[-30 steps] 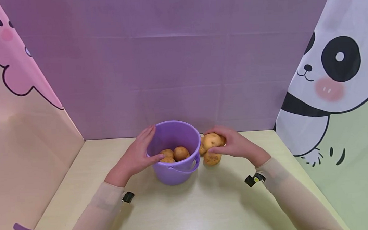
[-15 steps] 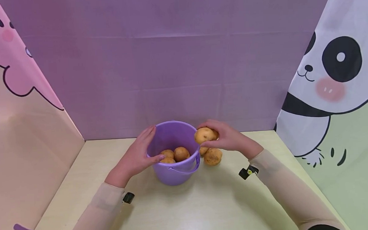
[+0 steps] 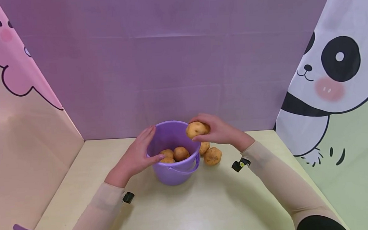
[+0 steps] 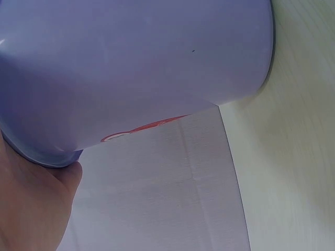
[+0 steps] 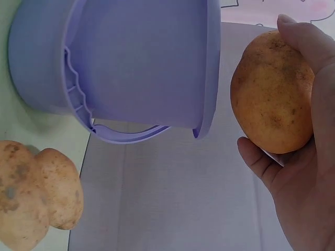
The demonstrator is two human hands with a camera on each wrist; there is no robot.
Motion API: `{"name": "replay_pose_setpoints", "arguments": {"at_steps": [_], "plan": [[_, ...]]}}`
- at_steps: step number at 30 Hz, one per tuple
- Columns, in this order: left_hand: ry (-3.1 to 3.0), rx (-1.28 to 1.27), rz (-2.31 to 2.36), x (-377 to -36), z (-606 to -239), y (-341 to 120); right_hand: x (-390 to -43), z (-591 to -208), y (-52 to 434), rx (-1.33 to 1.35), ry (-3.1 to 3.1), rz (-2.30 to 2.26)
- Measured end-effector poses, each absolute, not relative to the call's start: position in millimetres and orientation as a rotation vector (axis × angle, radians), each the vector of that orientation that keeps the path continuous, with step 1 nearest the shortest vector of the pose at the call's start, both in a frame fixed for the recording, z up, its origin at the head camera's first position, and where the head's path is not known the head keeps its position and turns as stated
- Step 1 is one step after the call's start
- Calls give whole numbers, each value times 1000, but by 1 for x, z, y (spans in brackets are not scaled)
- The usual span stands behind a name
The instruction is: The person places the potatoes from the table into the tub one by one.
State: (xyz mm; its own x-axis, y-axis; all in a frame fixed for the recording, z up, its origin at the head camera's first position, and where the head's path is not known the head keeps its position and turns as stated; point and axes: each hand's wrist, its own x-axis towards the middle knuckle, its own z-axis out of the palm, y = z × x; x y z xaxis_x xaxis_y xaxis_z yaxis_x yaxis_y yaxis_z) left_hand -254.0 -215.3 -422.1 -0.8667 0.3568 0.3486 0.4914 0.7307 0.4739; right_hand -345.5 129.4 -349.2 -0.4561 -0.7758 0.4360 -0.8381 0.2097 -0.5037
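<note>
Where the head view looks down on the pale surface [image 3: 206,203]: purple bucket [image 3: 174,172] upright near the back wall, three potatoes [image 3: 174,154] lying inside. Left hand [image 3: 136,156] against the bucket's left side, fingers up along the wall, thumb hooked over the near rim; curled round the bucket, gripping it. Right hand [image 3: 217,130] raised at the bucket's right rim, fingers and thumb closed round a held potato [image 3: 196,129], which sits above the rim's right edge, clear of the surface. Two loose potatoes [image 3: 211,154] on the surface just right of the bucket, touching each other, below the right hand. Purple backdrop behind, pink cartoon panel left, panda panel right.

Left wrist view: bucket wall [image 4: 136,68] filling most of the frame, seen from low and close. Part of the left hand [image 4: 31,204] at lower left, pressed under the rim. Surface [image 4: 293,172] at right.

Right wrist view: held potato [image 5: 272,94] cradled in the right hand [image 5: 301,172], fingertip over its top, thumb beneath. Bucket [image 5: 136,63] just beside it, apart from the potato, handle lying against its side. Loose potatoes [image 5: 36,193] at lower left, resting together on the surface.
</note>
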Motion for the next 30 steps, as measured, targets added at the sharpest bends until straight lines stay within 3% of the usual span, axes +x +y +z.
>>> {"name": "replay_pose_setpoints", "arguments": {"at_steps": [30], "plan": [[-2702, -677, -840, -254, -422, -216, -370, -329, 63, 1697, -2487, 825]]}}
